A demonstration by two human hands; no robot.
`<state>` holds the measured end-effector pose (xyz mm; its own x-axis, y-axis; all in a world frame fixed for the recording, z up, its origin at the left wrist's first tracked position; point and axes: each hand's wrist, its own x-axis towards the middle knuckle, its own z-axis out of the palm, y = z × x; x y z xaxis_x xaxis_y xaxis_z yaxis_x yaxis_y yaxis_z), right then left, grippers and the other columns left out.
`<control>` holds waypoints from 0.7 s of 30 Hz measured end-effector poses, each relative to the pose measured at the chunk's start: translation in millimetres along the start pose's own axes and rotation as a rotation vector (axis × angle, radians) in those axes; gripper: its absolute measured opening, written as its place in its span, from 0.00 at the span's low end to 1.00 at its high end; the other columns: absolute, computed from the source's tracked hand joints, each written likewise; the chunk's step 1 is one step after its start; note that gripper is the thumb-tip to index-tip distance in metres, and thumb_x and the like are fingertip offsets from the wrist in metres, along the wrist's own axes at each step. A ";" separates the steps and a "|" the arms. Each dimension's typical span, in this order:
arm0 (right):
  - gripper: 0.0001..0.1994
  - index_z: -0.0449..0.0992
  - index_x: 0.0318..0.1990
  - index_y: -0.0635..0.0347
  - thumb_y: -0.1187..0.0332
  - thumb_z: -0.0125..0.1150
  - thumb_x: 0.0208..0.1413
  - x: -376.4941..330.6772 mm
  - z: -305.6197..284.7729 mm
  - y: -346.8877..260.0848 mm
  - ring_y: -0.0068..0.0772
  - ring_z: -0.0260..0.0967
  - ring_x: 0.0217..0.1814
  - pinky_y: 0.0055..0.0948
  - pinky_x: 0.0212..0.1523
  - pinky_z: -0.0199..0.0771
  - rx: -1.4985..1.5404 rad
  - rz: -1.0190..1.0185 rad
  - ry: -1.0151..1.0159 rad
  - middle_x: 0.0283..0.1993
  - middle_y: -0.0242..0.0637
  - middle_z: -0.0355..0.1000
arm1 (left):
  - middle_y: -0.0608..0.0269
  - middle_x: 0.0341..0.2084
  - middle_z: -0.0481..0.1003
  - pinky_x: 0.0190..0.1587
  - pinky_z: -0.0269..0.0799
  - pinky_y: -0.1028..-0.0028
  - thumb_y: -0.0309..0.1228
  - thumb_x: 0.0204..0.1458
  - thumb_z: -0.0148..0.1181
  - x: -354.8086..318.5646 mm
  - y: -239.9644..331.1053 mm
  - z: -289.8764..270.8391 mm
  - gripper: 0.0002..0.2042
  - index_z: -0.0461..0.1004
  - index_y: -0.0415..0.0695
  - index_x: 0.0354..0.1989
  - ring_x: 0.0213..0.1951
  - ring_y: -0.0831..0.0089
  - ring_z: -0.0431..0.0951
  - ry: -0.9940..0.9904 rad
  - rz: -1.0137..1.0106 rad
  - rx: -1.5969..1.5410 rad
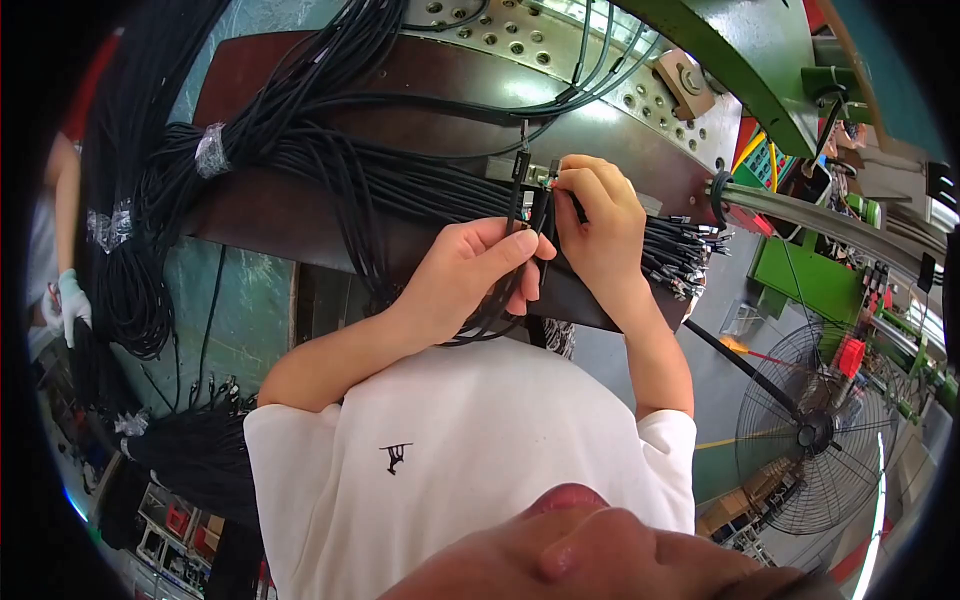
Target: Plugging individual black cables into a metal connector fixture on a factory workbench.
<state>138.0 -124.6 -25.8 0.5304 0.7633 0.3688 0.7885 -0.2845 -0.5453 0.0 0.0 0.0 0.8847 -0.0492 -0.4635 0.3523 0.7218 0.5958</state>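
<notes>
My left hand (478, 268) is closed around black cables (516, 195), thumb pressed over the fingers, in front of the dark brown bench. One held cable ends upward in a thin metal tip. My right hand (606, 212) pinches at the exposed end of a second black cable (542, 208), close beside the first. Small coloured bits show at that end, too small to make out. Behind both hands, a thick bundle of black cables (420, 180) runs across the bench. Its many connector ends (685, 250) fan out past my right wrist.
Clear wrap (212, 152) binds the bundle at the left. Beyond the brown bench top (440, 85) lies a perforated metal plate (510, 40), under a green machine part (730, 60). A caged fan (815, 430) stands at right. Another person's gloved hand (72, 305) touches cables at far left.
</notes>
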 end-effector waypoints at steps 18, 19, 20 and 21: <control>0.08 0.72 0.30 0.61 0.81 0.61 0.41 -6.8 -12.8 15.0 0.41 0.72 0.39 0.33 0.40 0.69 0.138 0.133 0.060 0.36 0.37 0.74 | 0.63 0.20 0.72 0.28 0.69 0.79 0.43 0.64 0.44 6.2 18.6 8.9 0.19 0.71 0.37 0.41 0.22 0.78 0.71 -0.063 0.000 0.107; 0.08 0.72 0.30 0.61 0.81 0.61 0.41 -7.7 -13.5 13.1 0.41 0.72 0.39 0.33 0.40 0.69 0.137 0.135 0.061 0.36 0.37 0.74 | 0.63 0.20 0.72 0.28 0.69 0.79 0.43 0.64 0.44 6.2 16.8 9.0 0.19 0.71 0.37 0.41 0.22 0.78 0.71 -0.065 -0.002 0.108; 0.08 0.72 0.31 0.61 0.81 0.61 0.41 -9.3 -14.5 10.9 0.40 0.72 0.38 0.33 0.40 0.69 0.130 0.136 0.046 0.36 0.36 0.74 | 0.65 0.21 0.72 0.29 0.68 0.80 0.42 0.64 0.45 6.1 14.2 8.4 0.18 0.72 0.38 0.41 0.23 0.79 0.71 -0.093 -0.024 0.081; 0.09 0.72 0.31 0.60 0.81 0.62 0.41 -9.9 -15.1 9.6 0.40 0.71 0.38 0.33 0.40 0.69 0.124 0.136 0.033 0.37 0.36 0.73 | 0.67 0.22 0.73 0.29 0.67 0.82 0.42 0.63 0.45 6.4 12.2 7.9 0.17 0.72 0.39 0.42 0.24 0.81 0.71 -0.121 -0.045 0.055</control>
<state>145.0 -143.7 -23.3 0.6410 0.7028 0.3086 0.6653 -0.3083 -0.6799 12.4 3.0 9.4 0.8969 -0.1656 -0.4100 0.4055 0.6779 0.6132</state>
